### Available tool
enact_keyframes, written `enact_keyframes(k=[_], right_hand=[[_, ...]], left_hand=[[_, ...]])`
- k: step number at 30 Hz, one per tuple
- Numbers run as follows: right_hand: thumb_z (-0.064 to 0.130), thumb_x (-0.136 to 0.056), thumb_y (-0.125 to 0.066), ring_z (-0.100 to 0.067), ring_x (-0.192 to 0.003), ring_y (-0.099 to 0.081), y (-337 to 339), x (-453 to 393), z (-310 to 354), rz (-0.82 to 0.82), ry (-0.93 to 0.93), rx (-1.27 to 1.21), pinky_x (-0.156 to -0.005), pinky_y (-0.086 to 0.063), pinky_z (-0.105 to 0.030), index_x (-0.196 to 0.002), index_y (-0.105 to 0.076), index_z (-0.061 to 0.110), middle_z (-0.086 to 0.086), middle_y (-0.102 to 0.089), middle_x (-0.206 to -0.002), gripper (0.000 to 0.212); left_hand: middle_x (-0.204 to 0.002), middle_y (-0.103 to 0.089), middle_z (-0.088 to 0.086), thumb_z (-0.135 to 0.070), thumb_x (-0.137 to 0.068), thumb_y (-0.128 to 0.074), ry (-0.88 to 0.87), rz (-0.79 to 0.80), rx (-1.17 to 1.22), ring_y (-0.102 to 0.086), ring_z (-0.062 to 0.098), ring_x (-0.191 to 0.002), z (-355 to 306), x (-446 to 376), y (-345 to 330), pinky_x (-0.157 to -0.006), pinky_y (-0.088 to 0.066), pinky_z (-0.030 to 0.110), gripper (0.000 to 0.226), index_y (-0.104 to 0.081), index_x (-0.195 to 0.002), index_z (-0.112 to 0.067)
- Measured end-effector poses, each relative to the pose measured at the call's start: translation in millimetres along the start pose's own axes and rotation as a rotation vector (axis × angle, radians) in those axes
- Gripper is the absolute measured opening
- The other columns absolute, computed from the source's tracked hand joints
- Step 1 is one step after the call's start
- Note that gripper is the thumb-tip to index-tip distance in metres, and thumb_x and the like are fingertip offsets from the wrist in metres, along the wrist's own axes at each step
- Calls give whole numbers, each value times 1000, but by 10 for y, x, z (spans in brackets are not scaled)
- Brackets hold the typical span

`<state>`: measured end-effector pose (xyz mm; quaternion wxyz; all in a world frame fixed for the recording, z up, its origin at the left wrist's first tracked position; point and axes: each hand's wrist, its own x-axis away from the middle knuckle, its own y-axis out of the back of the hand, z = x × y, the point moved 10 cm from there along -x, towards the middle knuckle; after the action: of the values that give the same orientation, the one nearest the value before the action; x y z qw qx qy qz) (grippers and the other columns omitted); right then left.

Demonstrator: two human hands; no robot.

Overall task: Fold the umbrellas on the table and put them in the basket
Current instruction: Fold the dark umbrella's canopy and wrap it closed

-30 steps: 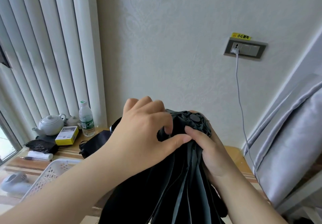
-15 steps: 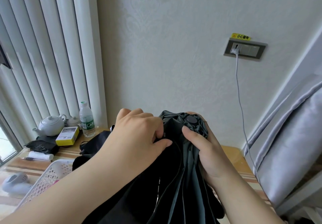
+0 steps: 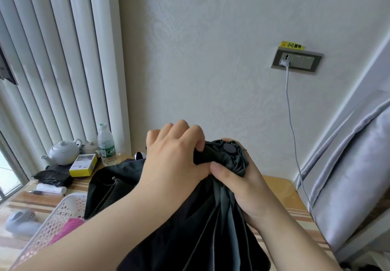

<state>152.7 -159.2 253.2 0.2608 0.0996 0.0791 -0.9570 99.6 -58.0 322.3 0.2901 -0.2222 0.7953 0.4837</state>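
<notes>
With the dark umbrella [image 3: 213,218] held upright just right of the basket [image 3: 61,218], both hands' fingers pinch its canopy near the tip; gather pleats evenly, one direction, before wrapping.

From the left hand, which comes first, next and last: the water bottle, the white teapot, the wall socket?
Measured from the left hand in the head view:
1. Water bottle, just to its left.
2. White teapot, further left by the window.
3. Wall socket, up on the right wall.
</notes>
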Motion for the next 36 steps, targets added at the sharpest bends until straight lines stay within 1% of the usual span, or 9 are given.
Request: enact_keyframes(k=[4, 8, 13, 15, 21, 26, 30, 33, 36], right_hand=[[19, -74, -71, -22, -98, -68, 113, -18, -24, -28, -14, -14, -81, -53, -29, -108, -59, 16, -3, -71, -99, 37], [35, -62, -75, -22, -101, -68, 241, -34, -61, -73, -32, 18, -85, -53, -33, -99, -65, 32, -1, -72, -102, 38], [35, -65, -74, -19, -101, -68, 206, -53, -18, -49, -13, 62, -84, -54, -28, -107, -61, 22, -1, -72, -103, 46], [31, -68, -74, -18, -100, -68, 182, -51, -6, -43, -12, 55, -82, -54, -26, -108, -60, 20, 0, -72, -101, 44], [21, -74, -66, -21, -100, -68, 272, -53, -38, -102, -8, 69, -87, -55, -31, -109, -59, 17, 0, -73, -100, 36], [21, -73, -67, -20, -98, -68, 356, -83, -7, -167, 23, 45, -88, -55, -32, -107, -59, 17, -2, -71, -99, 35], [22, -72, -67, -19, -97, -68, 408, -83, -26, -189, 13, 23, -86, -55, -31, -108, -59, 17, 0, -72, -98, 37], [22, -73, -67, -20, -101, -68, 437, -66, -40, -188, 8, 40, -92, -52, -38, -107, -61, 19, 0, -73, -101, 35], [23, -74, -67, -21, -104, -67, 438, -62, -41, -177, 2, 81, -99, -49, -44, -108, -61, 21, -1, -72, -105, 35]], left_hand=[[-66, -46, -17, -29, -75, -69, 0, 83, 37, -48, 6, -65, 51, 7, 22, -78, -29, 28, 8, -61, -74, -29], [-72, -48, -21, -10, -78, -70, 66, 25, 84, -51, -1, -75, 241, -36, 241, -83, -29, 29, 29, -52, -79, -33], [-78, -52, -22, -38, -81, -68, 51, 97, 103, -53, -5, -73, 201, -75, 180, -83, -33, 28, 6, -64, -85, -34], [-78, -53, -22, -42, -77, -61, 24, 136, 100, -53, -3, -75, 165, -59, 110, -85, -34, 28, 14, -66, -85, -30], [-70, -59, -12, -28, -87, -64, 28, 182, 112, -56, 6, -68, 102, 2, 8, -72, -40, 15, 10, -64, -80, -21], [-74, -64, -2, -7, -86, -65, 69, 201, 349, -62, 7, -74, 78, 147, -28, -69, -49, 21, 26, -51, -74, -25], [-91, -63, -20, -6, -83, -67, 128, 357, 520, -64, 2, -79, 118, 193, -104, -76, -52, 19, 40, -52, -88, -43], [-85, -67, -12, -6, -81, -67, 147, 295, 587, -68, 9, -76, 288, 125, 37, -78, -57, 34, 36, -56, -89, -39], [-79, -68, -12, -21, -77, -70, 227, 149, 475, -66, 6, -71, 534, 49, 194, -74, -53, 19, 14, -60, -82, -31]])
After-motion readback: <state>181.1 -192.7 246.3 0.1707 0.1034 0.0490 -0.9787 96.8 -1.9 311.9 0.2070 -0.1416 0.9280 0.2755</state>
